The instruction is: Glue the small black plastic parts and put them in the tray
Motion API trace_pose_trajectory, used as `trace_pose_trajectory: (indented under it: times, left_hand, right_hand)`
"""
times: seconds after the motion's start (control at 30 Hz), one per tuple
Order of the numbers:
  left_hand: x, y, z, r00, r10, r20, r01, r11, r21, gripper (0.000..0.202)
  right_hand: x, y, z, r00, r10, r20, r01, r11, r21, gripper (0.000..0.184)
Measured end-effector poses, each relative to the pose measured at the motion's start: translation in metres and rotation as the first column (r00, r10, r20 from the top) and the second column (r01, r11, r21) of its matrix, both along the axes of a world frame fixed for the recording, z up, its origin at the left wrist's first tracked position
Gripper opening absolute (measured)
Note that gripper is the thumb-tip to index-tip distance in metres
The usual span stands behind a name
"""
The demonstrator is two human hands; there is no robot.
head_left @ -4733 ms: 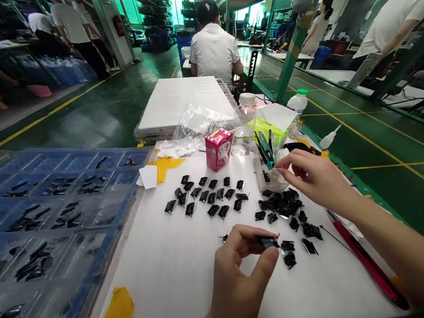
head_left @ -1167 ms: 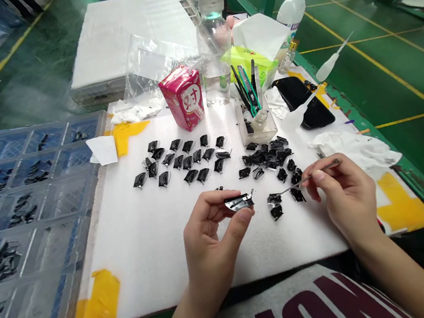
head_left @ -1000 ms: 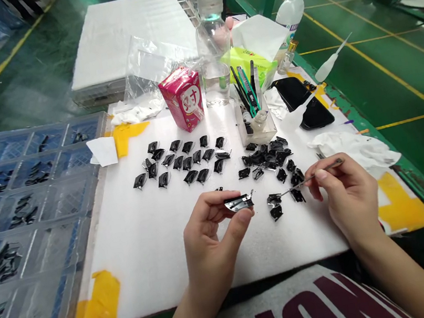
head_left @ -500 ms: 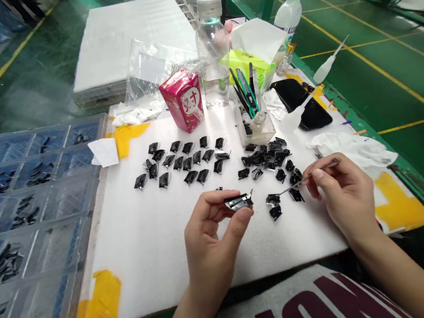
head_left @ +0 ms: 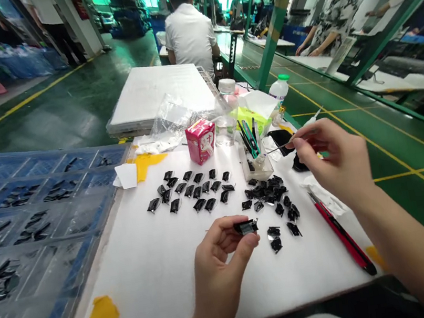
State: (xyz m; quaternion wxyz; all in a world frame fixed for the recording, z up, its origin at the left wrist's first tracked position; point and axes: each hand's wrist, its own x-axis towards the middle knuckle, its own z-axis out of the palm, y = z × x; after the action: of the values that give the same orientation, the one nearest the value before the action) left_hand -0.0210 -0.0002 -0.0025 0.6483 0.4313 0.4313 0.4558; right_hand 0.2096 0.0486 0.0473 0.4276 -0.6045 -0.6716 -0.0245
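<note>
Between thumb and fingertips, my left hand pinches a small glossy black plastic part above the white work board. My right hand is raised at the right, closed on a thin rod-like tool. The tool's tip is by a small glass bottle in a clear box; whether it touches the bottle I cannot tell. A heap of black parts lies in front of the box. Several similar parts are spread in rows to the left.
A red utility knife lies at the right beside crumpled tissue. Behind the rows stand a pink drink carton and a water bottle. Compartment trays with black pieces flank the board's left. Other people are farther off.
My right hand has moved up and away from the loose parts, carrying the thin tool to the small bottle. The red utility knife now shows fully. The head view has tilted up.
</note>
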Motion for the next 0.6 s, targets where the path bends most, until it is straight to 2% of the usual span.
trace_pose_trajectory:
  times: [0.13,0.2,0.3,0.4,0.47,0.53,0.6]
  left_hand:
    - [0.000,0.000,0.001,1.000,-0.008,0.010,0.008,1.000,0.005,0.018]
    - [0.001,0.000,0.002,1.000,-0.009,0.020,0.009,1.000,0.001,0.019]
    - [0.002,0.000,0.003,0.999,-0.003,0.048,0.003,1.000,0.001,0.020]
    - [0.003,-0.001,0.001,0.998,-0.012,0.068,0.011,1.000,0.019,0.022]
    - [0.003,-0.001,0.001,0.998,-0.017,0.060,0.016,1.000,0.026,0.023]
    - [0.003,-0.002,0.000,0.999,-0.013,0.041,0.012,1.000,0.028,0.024]
    - [0.004,-0.003,0.001,1.000,-0.009,0.027,0.009,1.000,0.027,0.023]
  right_hand:
    - [0.002,0.025,-0.014,0.991,0.053,0.125,-0.041,0.994,-0.100,0.004]
    - [0.002,0.024,-0.019,0.982,0.076,0.172,-0.050,0.987,-0.150,0.016]
    - [-0.002,0.000,-0.022,0.961,0.166,0.223,-0.108,0.963,-0.248,0.024]
    - [-0.007,-0.036,-0.029,0.871,0.403,0.281,-0.274,0.873,-0.402,0.015]
    - [-0.009,-0.056,-0.038,0.778,0.496,0.386,-0.334,0.846,-0.415,0.023]
    - [-0.009,-0.067,-0.047,0.709,0.520,0.475,-0.357,0.847,-0.394,0.031]
    - [-0.008,-0.070,-0.056,0.674,0.523,0.521,-0.375,0.851,-0.368,0.034]
